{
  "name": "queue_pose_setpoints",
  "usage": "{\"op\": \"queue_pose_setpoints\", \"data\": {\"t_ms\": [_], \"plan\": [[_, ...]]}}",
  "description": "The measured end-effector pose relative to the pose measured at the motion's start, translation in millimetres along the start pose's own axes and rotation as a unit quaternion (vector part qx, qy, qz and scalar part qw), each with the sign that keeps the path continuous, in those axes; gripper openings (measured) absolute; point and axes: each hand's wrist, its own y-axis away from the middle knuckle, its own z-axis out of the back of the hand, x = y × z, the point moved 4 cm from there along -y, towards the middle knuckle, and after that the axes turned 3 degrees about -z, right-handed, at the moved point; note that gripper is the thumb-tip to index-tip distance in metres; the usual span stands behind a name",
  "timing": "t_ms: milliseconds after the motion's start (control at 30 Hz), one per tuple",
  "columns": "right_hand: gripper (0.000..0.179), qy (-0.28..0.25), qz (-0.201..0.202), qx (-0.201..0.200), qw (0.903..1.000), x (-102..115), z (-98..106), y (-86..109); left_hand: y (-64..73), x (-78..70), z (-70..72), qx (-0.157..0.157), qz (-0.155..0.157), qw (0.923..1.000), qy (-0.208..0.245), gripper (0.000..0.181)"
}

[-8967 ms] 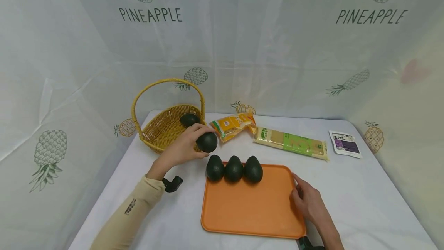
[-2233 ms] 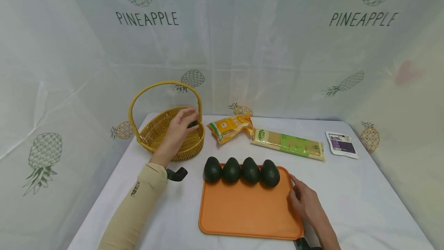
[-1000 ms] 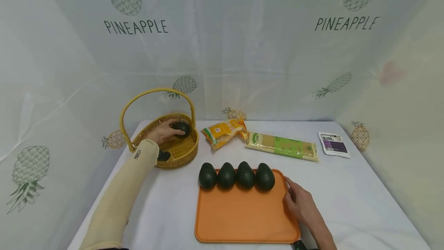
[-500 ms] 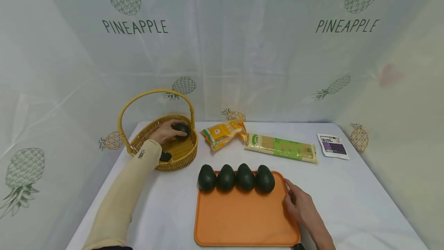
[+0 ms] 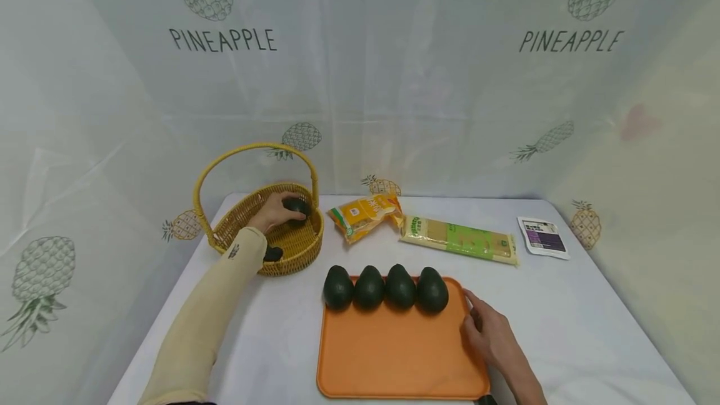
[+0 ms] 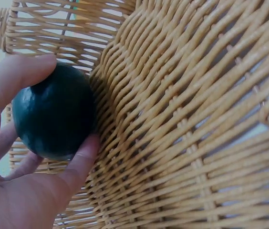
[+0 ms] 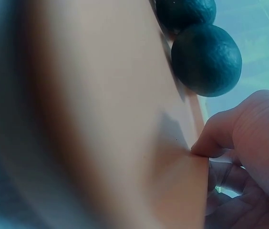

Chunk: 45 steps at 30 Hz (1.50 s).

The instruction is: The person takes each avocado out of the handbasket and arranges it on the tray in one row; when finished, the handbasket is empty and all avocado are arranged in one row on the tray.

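Observation:
Inside the yellow wicker basket (image 5: 292,262), my left hand (image 5: 274,210) grips a dark green avocado (image 5: 296,207). The left wrist view has the thumb on one side of this avocado (image 6: 56,112) and fingers on the other, close to the woven wall. Several more avocados (image 5: 400,287) stand in a row along the far edge of the orange tray (image 5: 402,355). At the tray's right side, my right hand (image 5: 490,333) holds its edge. The right wrist view shows the thumb pressed on the tray's rim, with the other fingers curled beneath and beside it.
Behind the tray lie an orange snack packet (image 5: 364,216) and a long green-and-tan noodle packet (image 5: 458,239). A small white-and-purple sachet (image 5: 542,237) is at the back right. The basket's tall handle (image 5: 255,147) arches over its opening. A patterned curtain (image 5: 394,80) hangs behind the white table.
One more avocado has joined the row on the tray. My left hand has gone back into the basket and taken hold of another avocado. The right hand stays at the tray's edge.

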Motion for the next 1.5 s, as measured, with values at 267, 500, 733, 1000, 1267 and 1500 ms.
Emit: {"op": "queue_pose_setpoints", "data": {"t_ms": [267, 500, 733, 1000, 1267, 1500], "plan": [[0.058, 0.001, 0.006, -0.001, 1.0000, -2.0, 1.7, 0.3, 1.1, -18.2, 9.0, 0.010, -0.022, 0.9996, -0.017, 0.076], [0.059, 0.003, 0.005, 0.004, 1.0000, -1.3, 4.4, -0.6, 6.5, -32.3, 9.8, 0.007, -0.030, 0.9995, -0.007, 0.079], [0.059, 0.003, -0.006, 0.015, 0.9999, -1.1, 3.9, -1.2, 17.4, -42.3, 9.0, 0.006, -0.040, 0.9992, 0.000, 0.078], [0.059, 0.003, -0.006, 0.018, 0.9998, -0.3, 3.1, -1.6, 37.6, -43.3, 14.2, 0.000, -0.056, 0.9984, -0.009, 0.076], [0.060, 0.003, 0.000, 0.018, 0.9998, 0.4, 2.5, -1.2, 68.6, -53.0, 8.7, -0.001, -0.085, 0.9964, -0.008, 0.077], [0.059, -0.002, 0.004, 0.017, 0.9999, 0.1, 0.8, -1.6, 92.7, -68.1, 1.2, -0.001, -0.095, 0.9955, 0.001, 0.073]]}}
